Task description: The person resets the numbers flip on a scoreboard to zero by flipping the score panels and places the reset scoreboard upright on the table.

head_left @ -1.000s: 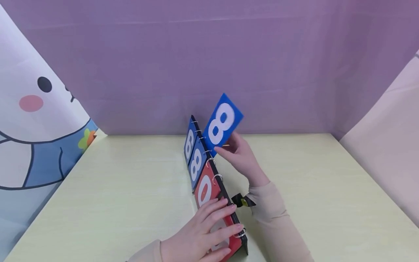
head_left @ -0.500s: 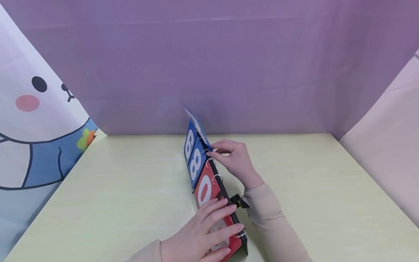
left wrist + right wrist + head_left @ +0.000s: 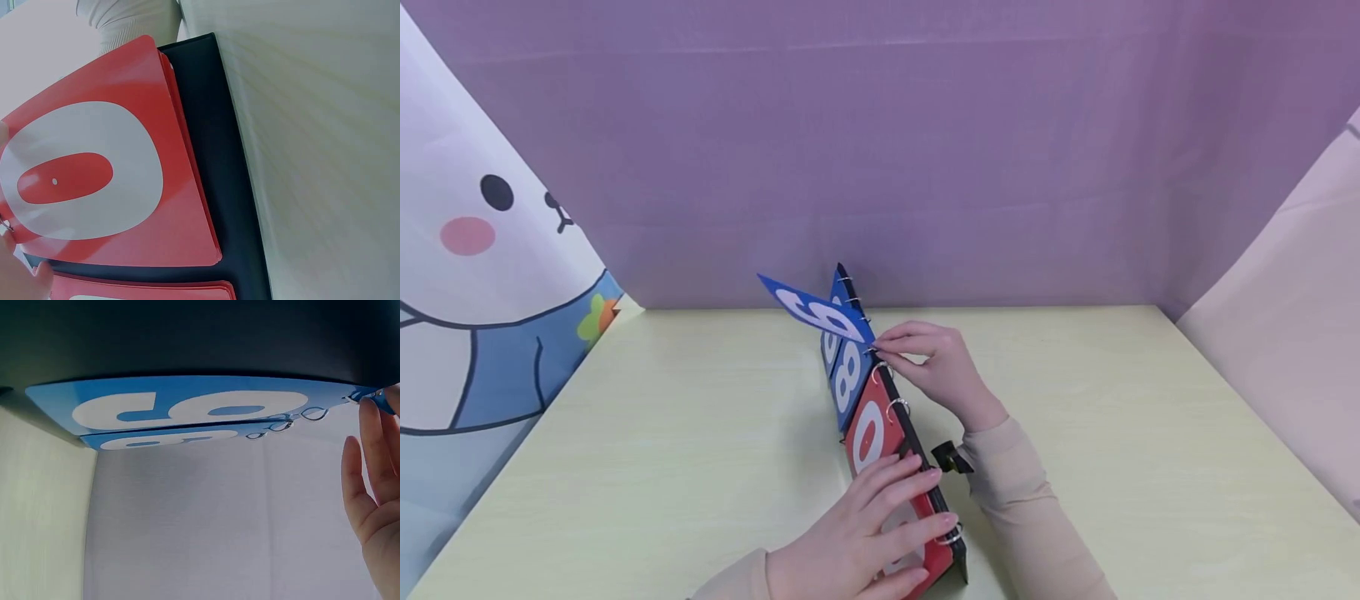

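Observation:
A tabletop flip scoreboard with a black stand and metal rings runs away from me down the table. Its far half carries blue number cards; the near half has red cards, the upper one showing 0. One blue card is lifted off the stack, tilted out to the left, with a white 9 on it. My right hand pinches this card at its ring edge, thumb and fingertips together. Over the near red cards rests my left hand, fingers spread and straight, tips at the top edge. It partly hides the nearest red card.
Pale wooden table surrounds the scoreboard. A purple cloth hangs behind it, and a cartoon-print cloth stands at the left. Beside the right cuff is a small black item.
The blue card has swung over the rings from the right side, through upright, to the left side. My right hand has shifted slightly left and lower with it. The left hand stays put.

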`<state>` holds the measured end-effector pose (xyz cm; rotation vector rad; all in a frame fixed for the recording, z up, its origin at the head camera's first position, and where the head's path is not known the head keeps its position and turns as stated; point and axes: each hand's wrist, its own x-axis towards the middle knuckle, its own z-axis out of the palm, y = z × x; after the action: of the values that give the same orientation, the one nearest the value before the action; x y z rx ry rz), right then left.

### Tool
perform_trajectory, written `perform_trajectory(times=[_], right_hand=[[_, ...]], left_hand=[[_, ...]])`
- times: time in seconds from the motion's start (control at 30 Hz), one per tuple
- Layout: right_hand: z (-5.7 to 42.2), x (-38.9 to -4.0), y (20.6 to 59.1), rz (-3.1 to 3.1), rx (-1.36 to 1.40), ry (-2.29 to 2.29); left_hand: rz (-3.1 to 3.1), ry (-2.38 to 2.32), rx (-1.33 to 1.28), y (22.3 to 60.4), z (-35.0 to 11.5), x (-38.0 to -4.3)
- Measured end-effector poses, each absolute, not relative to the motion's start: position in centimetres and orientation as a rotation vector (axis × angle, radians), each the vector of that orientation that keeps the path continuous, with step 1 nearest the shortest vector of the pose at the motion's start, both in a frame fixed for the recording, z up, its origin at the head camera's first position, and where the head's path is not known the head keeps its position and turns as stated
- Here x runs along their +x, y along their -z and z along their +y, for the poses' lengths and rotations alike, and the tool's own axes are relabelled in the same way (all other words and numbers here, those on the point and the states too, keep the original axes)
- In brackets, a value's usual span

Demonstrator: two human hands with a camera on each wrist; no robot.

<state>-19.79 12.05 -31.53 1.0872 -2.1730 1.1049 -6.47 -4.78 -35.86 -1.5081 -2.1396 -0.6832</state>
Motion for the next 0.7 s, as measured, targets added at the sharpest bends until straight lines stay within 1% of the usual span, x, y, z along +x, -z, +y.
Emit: perform_trajectory(times=[0.23, 0.5, 0.7], right_hand=[[12.2, -19.6, 31.3, -2.218, 1.101, -1.138], [10.9, -19.7, 31.7, -2.173, 0.927, -1.120], [11.1, -19.7, 31.8, -2.246, 1.035, -1.018]], left_hand=[[-2.139, 0.683, -1.510, 35.8, -4.8, -6.4], [-2.065, 0.669, -1.505, 35.9, -4.6, -6.7], [-2.152, 0.686, -1.508, 35.9, -4.8, -6.4]])
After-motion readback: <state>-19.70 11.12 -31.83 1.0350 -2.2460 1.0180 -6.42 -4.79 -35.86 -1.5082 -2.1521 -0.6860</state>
